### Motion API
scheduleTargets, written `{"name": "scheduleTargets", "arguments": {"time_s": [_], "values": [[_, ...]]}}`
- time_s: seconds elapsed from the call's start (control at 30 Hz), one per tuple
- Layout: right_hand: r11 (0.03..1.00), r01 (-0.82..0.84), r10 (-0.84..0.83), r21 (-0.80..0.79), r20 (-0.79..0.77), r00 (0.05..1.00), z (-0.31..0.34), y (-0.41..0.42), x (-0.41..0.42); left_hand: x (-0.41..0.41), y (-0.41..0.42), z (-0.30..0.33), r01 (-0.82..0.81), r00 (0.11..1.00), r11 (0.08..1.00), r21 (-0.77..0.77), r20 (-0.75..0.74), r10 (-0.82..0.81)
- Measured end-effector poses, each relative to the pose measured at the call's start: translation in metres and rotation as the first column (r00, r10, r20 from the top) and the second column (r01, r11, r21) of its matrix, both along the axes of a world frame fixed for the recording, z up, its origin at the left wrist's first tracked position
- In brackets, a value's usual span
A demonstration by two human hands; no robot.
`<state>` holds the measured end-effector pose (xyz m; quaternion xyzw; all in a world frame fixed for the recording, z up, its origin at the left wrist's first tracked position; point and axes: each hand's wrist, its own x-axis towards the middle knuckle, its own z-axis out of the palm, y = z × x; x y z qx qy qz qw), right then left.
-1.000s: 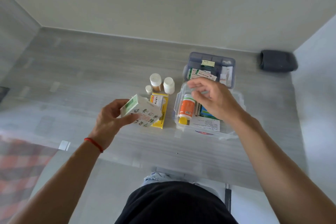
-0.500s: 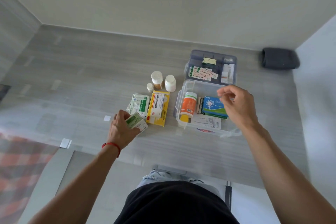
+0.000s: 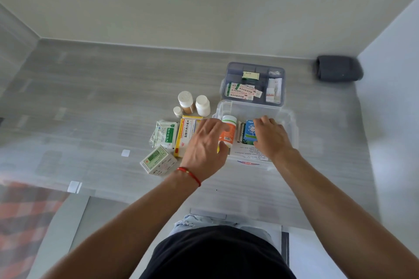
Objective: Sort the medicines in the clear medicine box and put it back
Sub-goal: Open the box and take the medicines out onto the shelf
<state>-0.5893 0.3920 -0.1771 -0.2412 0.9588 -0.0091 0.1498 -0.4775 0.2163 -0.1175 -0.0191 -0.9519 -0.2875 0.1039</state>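
Both hands reach into or toward the clear medicine box [image 3: 291, 120], which sits on the grey table [image 3: 102, 102]. Left hand [image 3: 207, 146], with a red cord bracelet [image 3: 190, 174] on its wrist, hovers with fingers spread and relaxed over the box's left edge, fingertips at the orange bottle [image 3: 227, 133] lying inside; whether it actually grips the bottle cannot be told. Right hand [image 3: 271, 137] rests inside the box with fingers curled on the blue carton [image 3: 249, 131], though a firm hold is not plain. A white printed leaflet [image 3: 248, 153] lies in the box nearest the person, its text too small to read.

Just left of the box, nearest first: a white-and-green carton [image 3: 156, 161]; a yellow-and-white carton [image 3: 187, 133] printed "盐酸环丙沙星片"; a green-and-white sachet pack [image 3: 164, 135]. Beyond these stand three white-capped bottles [image 3: 192, 103], one much smaller.

Touching the far side of the box is a grey-tinted compartment tray [image 3: 229, 70] holding red-and-green printed strips, a small green-edged label and white packets; their writing is unreadable. Far right of the box, a dark grey roll [image 3: 337, 71] lies by the wall.
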Motion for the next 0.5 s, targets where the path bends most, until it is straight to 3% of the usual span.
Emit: {"name": "scheduleTargets", "arguments": {"time_s": [0.27,0.4,0.5], "values": [[1.0,0.013,-0.014,-0.016,-0.03,0.999,-0.011,0.0,0.001,0.003,0.008,-0.009,-0.024,0.995,0.998,0.055,0.097,0.019],[0.998,0.017,-0.018,-0.067,-0.015,1.0,0.011,0.0,0.005,0.001,0.005,-0.009,-0.038,0.993,0.995,0.092,0.116,0.027],[0.991,-0.019,0.007,-0.132,-0.09,0.996,0.036,0.005,0.012,-0.002,0.005,-0.008,-0.076,0.993,0.983,0.168,0.106,0.059]]}}
